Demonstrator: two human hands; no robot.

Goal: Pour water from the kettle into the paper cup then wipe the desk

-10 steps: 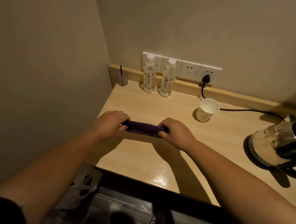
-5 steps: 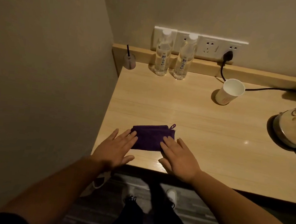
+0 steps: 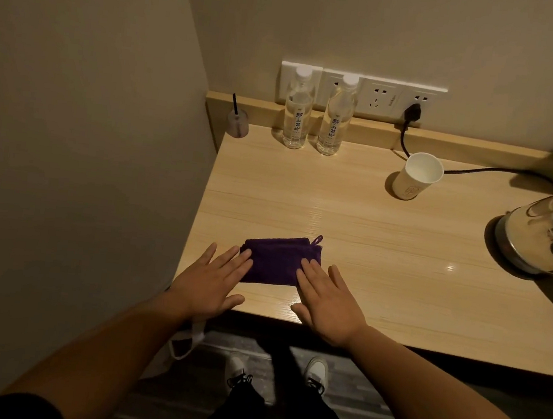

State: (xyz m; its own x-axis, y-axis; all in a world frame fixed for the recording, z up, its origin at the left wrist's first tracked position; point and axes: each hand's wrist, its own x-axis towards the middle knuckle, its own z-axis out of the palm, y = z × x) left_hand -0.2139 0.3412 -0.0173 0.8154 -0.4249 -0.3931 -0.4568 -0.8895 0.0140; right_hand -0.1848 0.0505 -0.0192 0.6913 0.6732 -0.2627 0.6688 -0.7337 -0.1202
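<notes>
the cloth (image 3: 281, 262) looks soft, light and limp; best pinched by its folded edge or pressed flat to slide. it is dark purple, folded, with a loop, lying low centre on the desk (image 3: 369, 226). left hand (image 3: 207, 284) and right hand (image 3: 328, 300) lie flat, fingers spread, tips on the cloth. cup (image 3: 416, 176) and kettle (image 3: 542, 234) stand at right.
</notes>
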